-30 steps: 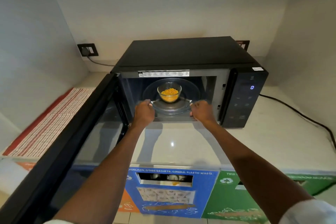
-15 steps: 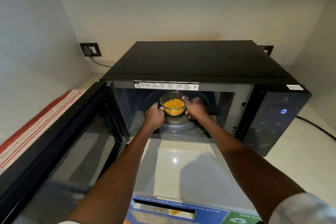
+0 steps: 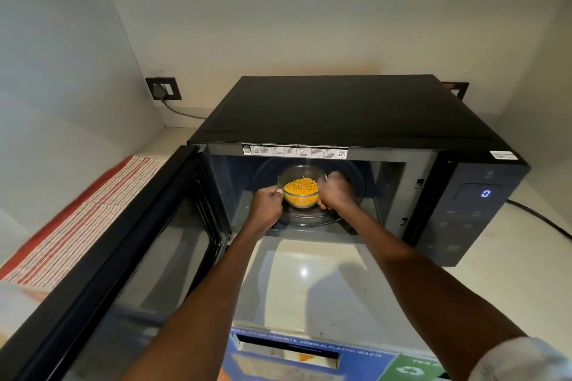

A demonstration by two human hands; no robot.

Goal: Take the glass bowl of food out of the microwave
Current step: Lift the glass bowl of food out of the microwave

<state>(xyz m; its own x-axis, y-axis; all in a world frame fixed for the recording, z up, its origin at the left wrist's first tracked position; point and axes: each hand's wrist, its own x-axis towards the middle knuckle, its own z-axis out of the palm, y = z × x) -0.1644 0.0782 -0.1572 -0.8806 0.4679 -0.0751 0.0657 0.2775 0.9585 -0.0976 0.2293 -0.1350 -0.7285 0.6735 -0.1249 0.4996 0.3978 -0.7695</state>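
White counter (image 3: 325, 281) carried the microwave (image 3: 356, 120). Inside it, my left hand (image 3: 266, 206) and right hand (image 3: 335, 193) clasped the bowl (image 3: 301, 192) between them. I judged hot glass could slip, spilling food.

The glass bowl (image 3: 301, 192) sits inside the microwave (image 3: 349, 120), between my left hand (image 3: 266, 206) and right hand (image 3: 335, 192); the door (image 3: 123, 257) swings out left of the microwave.

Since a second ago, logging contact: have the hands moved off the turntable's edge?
Yes. Both hands, left hand and right hand, went inward from the turntable rim onto the glass bowl.
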